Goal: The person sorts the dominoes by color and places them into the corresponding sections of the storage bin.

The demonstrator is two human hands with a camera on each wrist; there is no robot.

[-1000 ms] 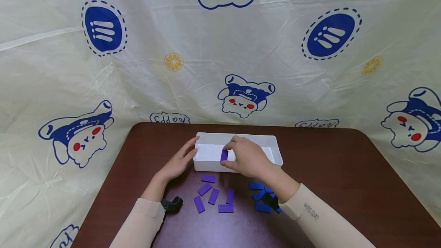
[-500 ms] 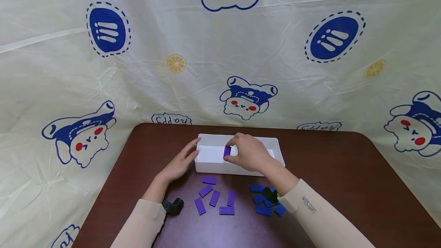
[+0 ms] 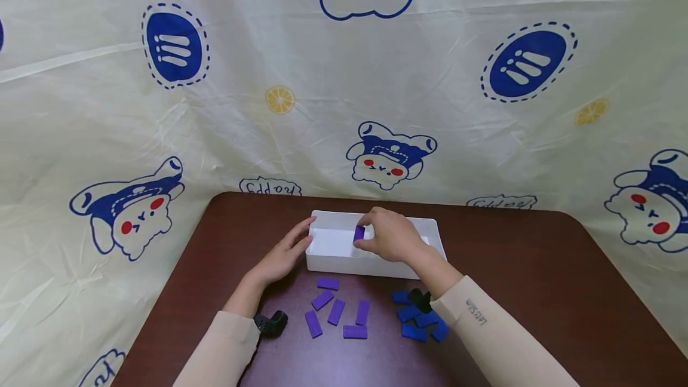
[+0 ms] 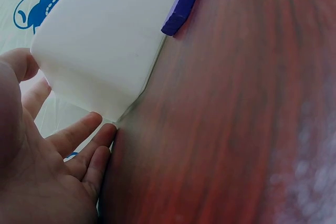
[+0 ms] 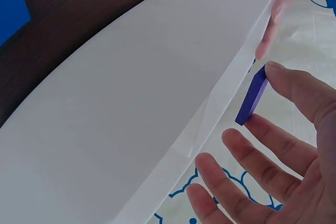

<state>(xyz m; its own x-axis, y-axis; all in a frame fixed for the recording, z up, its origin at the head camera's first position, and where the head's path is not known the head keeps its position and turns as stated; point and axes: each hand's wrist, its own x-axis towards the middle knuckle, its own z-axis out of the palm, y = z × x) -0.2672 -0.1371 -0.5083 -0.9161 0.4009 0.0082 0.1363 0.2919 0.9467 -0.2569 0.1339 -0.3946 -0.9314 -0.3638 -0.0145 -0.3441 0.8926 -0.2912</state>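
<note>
A small purple rectangular block (image 3: 359,233) is pinched between the thumb and index finger of my right hand (image 3: 392,235), over the white box (image 3: 344,264). In the right wrist view, that purple block (image 5: 252,97) stands tilted on edge beyond the box's near wall, with the other fingers spread below it. My left hand (image 3: 282,255) is at the left end of the box; in the left wrist view its thumb (image 4: 23,62) touches a corner and the extended fingers (image 4: 79,134) lie along the end wall. My right hand hides part of the box's inside.
Several purple blocks (image 3: 335,312) lie scattered on the dark brown table (image 3: 510,267) in front of the box. To their right, several blue blocks (image 3: 414,332) lie in a loose cluster below my right wrist. A printed curtain (image 3: 322,58) hangs behind the table.
My right hand has carried the purple block slightly right and farther back over the box. My left hand stays at the box's end. The head view has shifted a little.
</note>
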